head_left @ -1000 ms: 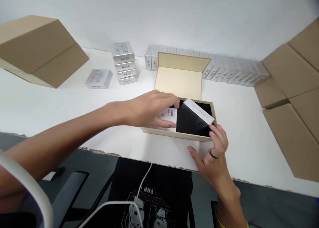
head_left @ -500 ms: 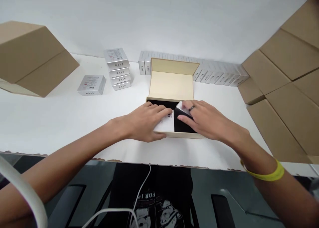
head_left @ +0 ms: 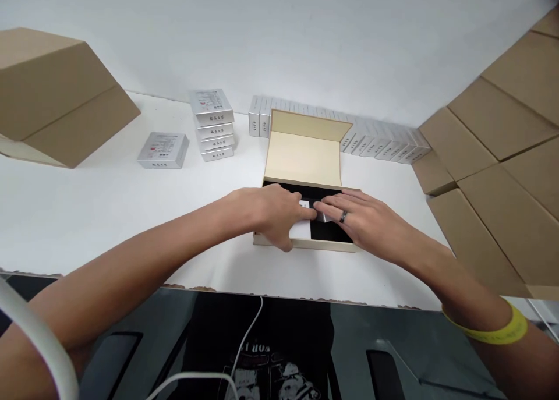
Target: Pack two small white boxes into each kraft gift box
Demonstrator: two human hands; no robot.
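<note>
An open beige gift box [head_left: 305, 244] with a black lining stands near the table's front edge, its lid [head_left: 303, 155] tipped up behind. My left hand [head_left: 271, 213] lies over the box's left half, fingers flat on a small white box [head_left: 301, 228] inside. My right hand [head_left: 362, 222], a dark ring on one finger, lies over the right half, fingers stretched flat on a small silver box [head_left: 324, 216] that is mostly hidden. The fingertips of both hands meet in the middle.
A stack of small silver boxes [head_left: 212, 123] and a single one [head_left: 163, 151] sit at the back left. A row of the same boxes [head_left: 384, 141] lines the wall. Brown cartons lie at the left [head_left: 56, 97] and the right [head_left: 493, 173]. A white cable [head_left: 244, 342] hangs below the table.
My right hand came up from the box's front corner onto the tilted small box and pressed it down flat inside. My left hand stayed on the white box.
</note>
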